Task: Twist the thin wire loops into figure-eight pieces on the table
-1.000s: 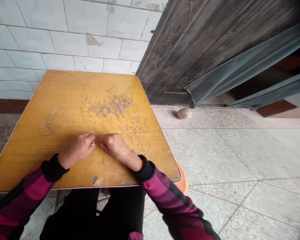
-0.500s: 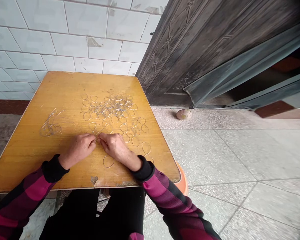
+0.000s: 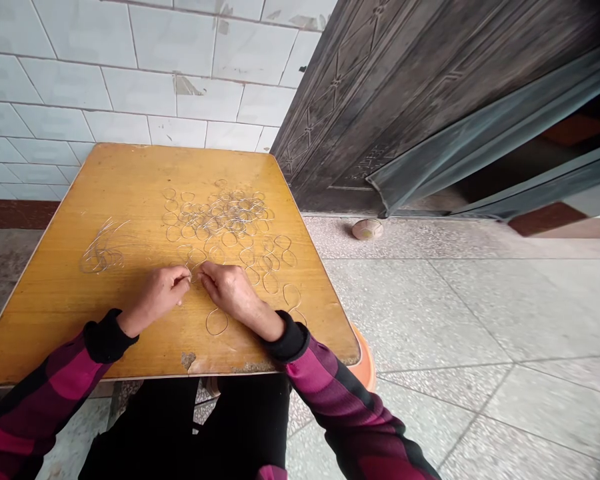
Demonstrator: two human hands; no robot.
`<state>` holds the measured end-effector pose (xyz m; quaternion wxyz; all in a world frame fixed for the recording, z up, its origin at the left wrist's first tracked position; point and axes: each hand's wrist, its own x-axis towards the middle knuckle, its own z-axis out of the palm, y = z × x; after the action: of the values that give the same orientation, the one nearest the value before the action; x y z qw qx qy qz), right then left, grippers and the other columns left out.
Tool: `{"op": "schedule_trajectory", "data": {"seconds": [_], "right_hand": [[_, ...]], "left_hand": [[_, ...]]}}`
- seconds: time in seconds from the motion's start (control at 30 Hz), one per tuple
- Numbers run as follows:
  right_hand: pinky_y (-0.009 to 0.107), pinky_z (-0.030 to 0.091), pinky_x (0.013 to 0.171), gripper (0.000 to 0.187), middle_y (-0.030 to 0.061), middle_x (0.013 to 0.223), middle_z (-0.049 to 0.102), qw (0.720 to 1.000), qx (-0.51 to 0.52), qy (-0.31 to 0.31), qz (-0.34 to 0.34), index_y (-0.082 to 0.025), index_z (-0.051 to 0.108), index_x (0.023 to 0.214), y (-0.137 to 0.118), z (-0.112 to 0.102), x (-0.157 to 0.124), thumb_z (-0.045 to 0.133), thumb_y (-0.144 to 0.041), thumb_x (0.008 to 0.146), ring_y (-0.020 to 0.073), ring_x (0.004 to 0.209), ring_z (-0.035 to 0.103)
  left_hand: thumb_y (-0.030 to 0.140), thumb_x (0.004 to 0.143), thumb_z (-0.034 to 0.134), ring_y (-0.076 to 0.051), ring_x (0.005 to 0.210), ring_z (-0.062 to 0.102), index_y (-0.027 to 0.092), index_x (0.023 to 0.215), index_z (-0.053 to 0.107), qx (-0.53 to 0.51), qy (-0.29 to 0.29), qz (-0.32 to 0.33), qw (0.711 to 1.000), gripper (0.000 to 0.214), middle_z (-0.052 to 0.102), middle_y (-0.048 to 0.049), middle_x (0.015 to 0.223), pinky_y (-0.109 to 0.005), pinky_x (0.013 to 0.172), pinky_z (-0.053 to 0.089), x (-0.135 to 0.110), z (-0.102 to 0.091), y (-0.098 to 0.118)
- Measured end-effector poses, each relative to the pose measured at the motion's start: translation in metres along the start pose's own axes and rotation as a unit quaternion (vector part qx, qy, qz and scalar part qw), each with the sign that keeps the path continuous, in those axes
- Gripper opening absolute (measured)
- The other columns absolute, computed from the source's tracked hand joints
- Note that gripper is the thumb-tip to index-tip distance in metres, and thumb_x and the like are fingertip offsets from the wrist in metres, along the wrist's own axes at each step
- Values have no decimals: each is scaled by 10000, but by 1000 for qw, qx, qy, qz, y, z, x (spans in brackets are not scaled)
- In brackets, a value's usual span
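Both left hand (image 3: 163, 292) and right hand (image 3: 231, 291) have closed fingers; what they grip, I cannot tell. Their gap has slightly widened, perhaps to adjust the work. Wire rings (image 3: 237, 217) lie beyond, left of frame centre.

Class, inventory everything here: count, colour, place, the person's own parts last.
Table: one, ochre, centre
Wire loops: many, silvery, mid-table and rightward
Wire strands: several, silvery, table's left
Tiled wall: one, white, behind table
Skirting: one, maroon, wall's foot
Door: one, dark brown, upper right
Curtain: count unclear, greyish, far right
Roundish object: one, beige, floor by door
Mostly hidden object: one, orange, table's near right corner
Tiled floor: one, grey, around table
Left hand: one, bare, over table
Right hand: one, bare, beside left
Sleeves: two, magenta and black, below hands
Trousers: one pair, black, bottom
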<state>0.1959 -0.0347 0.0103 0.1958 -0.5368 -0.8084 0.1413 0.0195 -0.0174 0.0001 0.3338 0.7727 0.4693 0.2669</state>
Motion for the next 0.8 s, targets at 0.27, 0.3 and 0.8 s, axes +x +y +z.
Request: {"op": "schedule_trajectory", "data": {"seconds": [0.27, 0.3, 0.8], "right_hand": [[233, 293, 569, 230, 20, 628, 578, 1000, 11, 17, 8, -148, 619, 863, 2, 0, 0, 428, -252, 937, 104, 536, 462], [233, 294, 569, 225, 21, 631, 580, 1000, 12, 16, 8, -149, 619, 866, 2, 0, 0, 430, -249, 936, 104, 536, 463], [212, 362, 565, 132, -7, 650, 590, 974, 225, 23, 3, -156, 616, 847, 6, 4, 3, 515, -232, 886, 86, 555, 489]], "left_hand": [[195, 768, 484, -103, 379, 553, 181, 677, 573, -77, 12, -16, 997, 128, 569, 37, 514, -197, 420, 387, 0, 2, -3], [190, 768, 480, -102, 376, 552, 180, 676, 572, -79, 13, -16, 997, 130, 572, 35, 516, -195, 416, 387, 0, 2, -3], [212, 797, 520, -96, 371, 532, 175, 656, 589, -114, 19, -20, 993, 162, 566, 34, 470, -188, 411, 388, 0, 0, 3]]}}
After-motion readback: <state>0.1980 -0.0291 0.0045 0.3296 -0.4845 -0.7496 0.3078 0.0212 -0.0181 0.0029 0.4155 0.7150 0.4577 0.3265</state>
